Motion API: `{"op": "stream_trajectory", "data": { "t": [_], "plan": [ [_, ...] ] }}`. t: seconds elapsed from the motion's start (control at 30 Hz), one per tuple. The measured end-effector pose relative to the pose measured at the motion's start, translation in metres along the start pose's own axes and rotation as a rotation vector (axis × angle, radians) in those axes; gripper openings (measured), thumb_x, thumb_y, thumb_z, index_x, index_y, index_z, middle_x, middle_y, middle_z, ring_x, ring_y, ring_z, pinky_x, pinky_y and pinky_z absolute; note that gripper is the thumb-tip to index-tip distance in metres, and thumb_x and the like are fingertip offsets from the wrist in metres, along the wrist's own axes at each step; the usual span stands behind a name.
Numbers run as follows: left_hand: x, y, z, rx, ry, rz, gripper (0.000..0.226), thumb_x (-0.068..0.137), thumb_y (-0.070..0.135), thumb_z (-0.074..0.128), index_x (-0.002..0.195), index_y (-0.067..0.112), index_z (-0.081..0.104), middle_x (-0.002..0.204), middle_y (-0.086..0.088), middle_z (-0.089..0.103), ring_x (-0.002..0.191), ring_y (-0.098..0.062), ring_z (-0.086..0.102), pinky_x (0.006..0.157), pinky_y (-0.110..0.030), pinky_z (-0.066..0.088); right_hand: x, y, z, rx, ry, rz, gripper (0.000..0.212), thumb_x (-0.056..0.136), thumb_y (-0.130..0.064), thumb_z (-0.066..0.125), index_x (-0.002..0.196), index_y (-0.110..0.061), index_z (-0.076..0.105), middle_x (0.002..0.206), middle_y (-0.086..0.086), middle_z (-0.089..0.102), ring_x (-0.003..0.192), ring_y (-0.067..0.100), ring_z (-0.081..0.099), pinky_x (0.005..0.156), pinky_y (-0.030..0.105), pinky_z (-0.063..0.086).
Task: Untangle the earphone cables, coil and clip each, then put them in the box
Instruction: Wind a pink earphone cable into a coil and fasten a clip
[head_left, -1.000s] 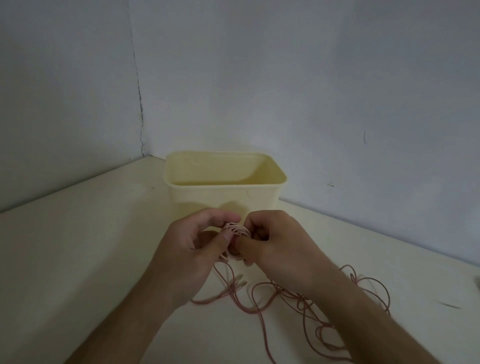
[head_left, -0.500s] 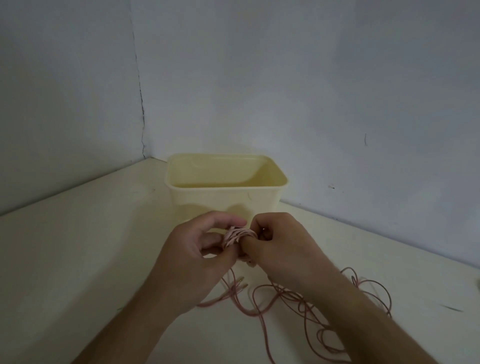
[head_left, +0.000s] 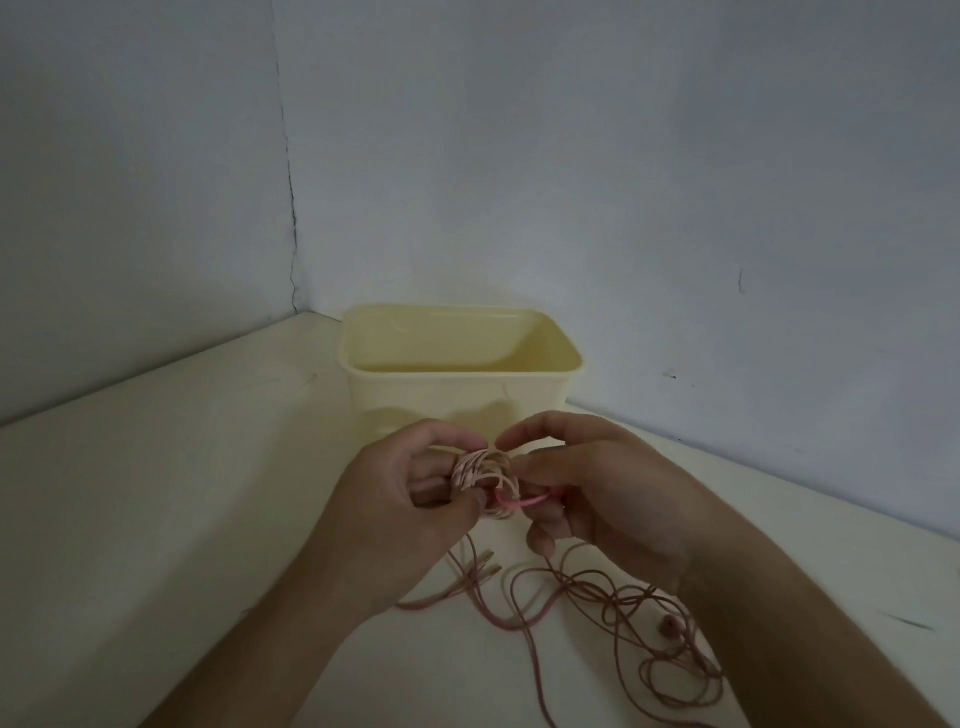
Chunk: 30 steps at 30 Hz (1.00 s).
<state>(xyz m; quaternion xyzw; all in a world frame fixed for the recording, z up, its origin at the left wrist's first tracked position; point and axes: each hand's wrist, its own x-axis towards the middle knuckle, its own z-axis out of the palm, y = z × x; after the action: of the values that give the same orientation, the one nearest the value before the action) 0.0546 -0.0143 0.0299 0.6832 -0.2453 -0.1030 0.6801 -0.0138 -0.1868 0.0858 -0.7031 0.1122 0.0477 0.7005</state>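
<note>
Two grey walls (head_left: 623, 156) corner behind cream tabletop (head_left: 156, 519) w/ box (head_left: 457, 400).

A small coil of pale pink earphone cable (head_left: 480, 480), wound into many tight loops, is held upright above the tabletop, just in front of an open rectangular box of pale yellow plastic (head_left: 457, 395). A brighter pink strap-like piece (head_left: 524, 501) is seen across the coil's lower right side; whether it is a clip cannot be told. The box stands upright near the wall corner, and nothing can be seen in the part of its inside that shows. Loose, tangled dusky pink earphone cables (head_left: 613, 603) are spread on the table below and to the right, with an earbud (head_left: 669, 626) lying among them.
</note>
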Motion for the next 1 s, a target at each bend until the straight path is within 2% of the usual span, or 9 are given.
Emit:
{"op": "stream_trajectory", "data": {
  "t": [0.13,0.3,0.37,0.43,0.53,0.67,0.8,0.9,1.0],
  "plan": [
    [0.001,-0.001,0.000,-0.010,-0.007,-0.020,0.033,0.089,-0.014,0.070,0.109,0.013,0.069,0.093,-0.006,0.082,0.088,-0.025,0.081,0.089,-0.042,0.060,-0.001,-0.002,-0.008,0.047,-0.042,-0.076,0.024,0.098,0.012,0.057,0.120,0.011,0.063,0.076,0.018,0.057,0.062,0.021,0.057,0.056,0.030,0.053],
    [0.001,-0.001,0.000,-0.012,-0.002,-0.014,0.029,0.088,-0.009,0.075,0.106,0.013,0.071,0.092,-0.005,0.082,0.088,-0.024,0.080,0.088,-0.040,0.060,-0.001,-0.003,-0.017,-0.007,-0.027,-0.176,0.026,0.090,0.020,0.061,0.110,0.007,0.070,0.080,0.015,0.062,0.065,0.022,0.057,0.061,0.024,0.051],
    [0.001,0.000,0.000,-0.054,-0.013,-0.017,0.027,0.088,-0.009,0.075,0.107,0.010,0.071,0.092,-0.007,0.082,0.087,-0.026,0.080,0.084,-0.035,0.060,0.000,-0.003,-0.021,-0.072,0.033,-0.229,0.027,0.087,0.017,0.068,0.105,-0.001,0.075,0.082,0.009,0.063,0.068,0.022,0.056,0.065,0.030,0.046],
    [0.001,0.001,-0.001,-0.096,-0.026,-0.018,0.028,0.088,-0.011,0.074,0.108,0.007,0.071,0.094,-0.010,0.082,0.089,-0.031,0.080,0.083,-0.035,0.062,0.002,-0.001,-0.023,-0.137,0.107,-0.293,0.026,0.082,0.008,0.076,0.100,-0.010,0.079,0.085,0.005,0.065,0.073,0.025,0.057,0.074,0.043,0.040],
    [0.000,0.002,-0.003,-0.160,-0.063,-0.012,0.033,0.085,-0.015,0.072,0.111,0.005,0.072,0.099,-0.013,0.082,0.094,-0.036,0.078,0.084,-0.036,0.064,0.002,0.002,-0.025,-0.217,0.210,-0.372,0.026,0.086,0.010,0.075,0.093,-0.015,0.082,0.086,0.003,0.069,0.074,0.021,0.062,0.078,0.049,0.046],
    [-0.001,0.001,-0.006,-0.182,-0.119,0.021,0.036,0.085,-0.013,0.071,0.115,0.008,0.075,0.103,-0.015,0.081,0.096,-0.034,0.078,0.083,-0.032,0.063,0.005,0.006,-0.021,-0.239,0.193,-0.420,0.023,0.088,0.012,0.073,0.094,-0.009,0.081,0.089,0.011,0.075,0.080,0.020,0.070,0.081,0.032,0.058],
    [-0.001,0.001,-0.006,-0.205,-0.125,0.059,0.036,0.083,-0.006,0.072,0.117,0.004,0.074,0.106,-0.016,0.080,0.097,-0.033,0.078,0.081,-0.028,0.061,0.009,0.010,-0.012,-0.258,0.185,-0.423,0.011,0.091,0.008,0.074,0.093,-0.001,0.078,0.089,0.016,0.078,0.071,0.007,0.069,0.059,0.011,0.048],
    [0.000,0.002,-0.006,-0.208,-0.096,0.066,0.037,0.079,0.001,0.074,0.115,0.004,0.074,0.105,-0.015,0.081,0.095,-0.031,0.079,0.079,-0.026,0.061,0.011,0.015,-0.007,-0.243,0.213,-0.425,0.006,0.089,0.008,0.076,0.089,0.002,0.078,0.080,0.014,0.076,0.063,0.007,0.065,0.057,0.013,0.047],
    [0.000,0.003,-0.005,-0.185,-0.078,0.062,0.032,0.084,-0.007,0.073,0.113,0.004,0.076,0.102,-0.013,0.081,0.092,-0.028,0.079,0.077,-0.023,0.060,0.013,0.016,-0.005,-0.253,0.251,-0.418,0.011,0.087,0.004,0.078,0.086,-0.007,0.082,0.081,0.013,0.079,0.067,0.018,0.070,0.067,0.026,0.056]
  ]
}}
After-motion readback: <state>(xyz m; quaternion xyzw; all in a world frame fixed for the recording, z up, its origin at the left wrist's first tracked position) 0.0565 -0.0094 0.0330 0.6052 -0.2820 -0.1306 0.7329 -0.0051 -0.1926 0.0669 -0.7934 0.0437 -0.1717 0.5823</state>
